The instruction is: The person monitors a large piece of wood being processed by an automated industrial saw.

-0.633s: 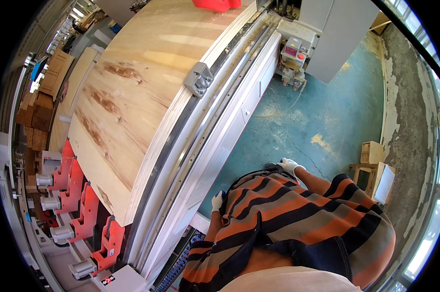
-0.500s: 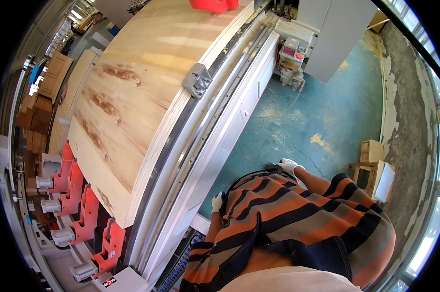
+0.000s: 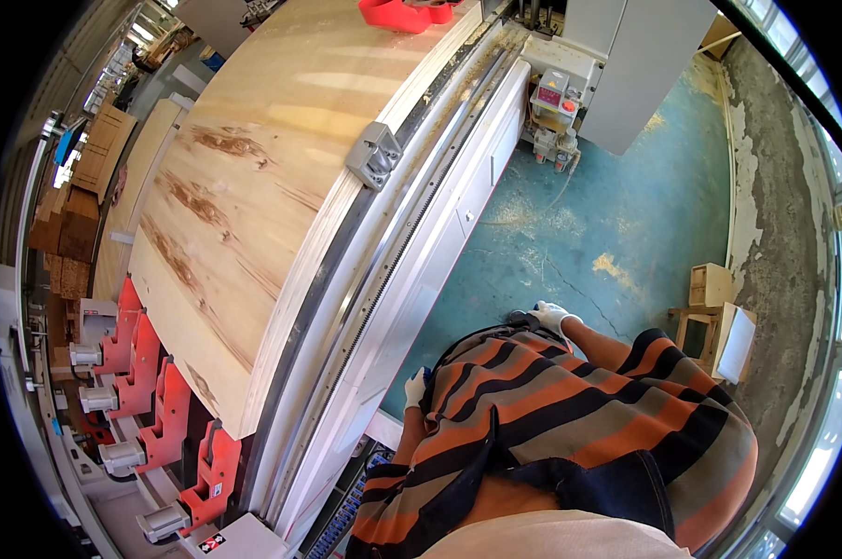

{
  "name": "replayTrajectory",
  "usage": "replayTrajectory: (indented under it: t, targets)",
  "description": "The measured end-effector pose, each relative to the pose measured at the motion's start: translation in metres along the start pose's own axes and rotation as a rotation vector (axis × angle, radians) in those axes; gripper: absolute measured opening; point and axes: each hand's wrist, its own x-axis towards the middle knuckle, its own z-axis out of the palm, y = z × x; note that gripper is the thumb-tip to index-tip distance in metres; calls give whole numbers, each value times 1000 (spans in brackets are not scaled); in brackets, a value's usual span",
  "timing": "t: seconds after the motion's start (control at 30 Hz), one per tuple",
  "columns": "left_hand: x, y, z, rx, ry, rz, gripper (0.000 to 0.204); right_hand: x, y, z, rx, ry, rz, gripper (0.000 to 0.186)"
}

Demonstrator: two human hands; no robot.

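My left hand wears a white glove and hangs beside the front of my striped shirt, close to the white side of a machine bed. My right hand, gloved in white too, is at the far edge of the shirt, over the floor. A dark grey thing shows beside its fingers; whether the hand touches it I cannot make out. The fingers of both hands are mostly hidden. A large plywood sheet with brown knots lies on the bed, a grey metal block at its right edge.
Several red clamp-like brackets line the near left end of the bed. A red part is over the sheet's far end. A grey cabinet stands at the far right, and a wooden stool by the worn wall.
The red part at the far end shows more of itself and looks different in shape. The view has shifted slightly. Both hands stay in place.
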Motion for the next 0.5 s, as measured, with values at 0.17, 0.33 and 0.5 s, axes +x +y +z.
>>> replayTrajectory:
  t: [0.17, 0.33, 0.5]
  targets:
    - [1, -13, 3, -16, 9, 24, 8, -17, -22, -13, 14, -20, 30, 26]
    - [2, -2, 2, -78, -15, -92, 9, -6, -4, -3, 8, -17, 34, 27]
    - [4, -21, 4, 49, -22, 111, 10, -11, -11, -5, -9, -9, -8, 28]
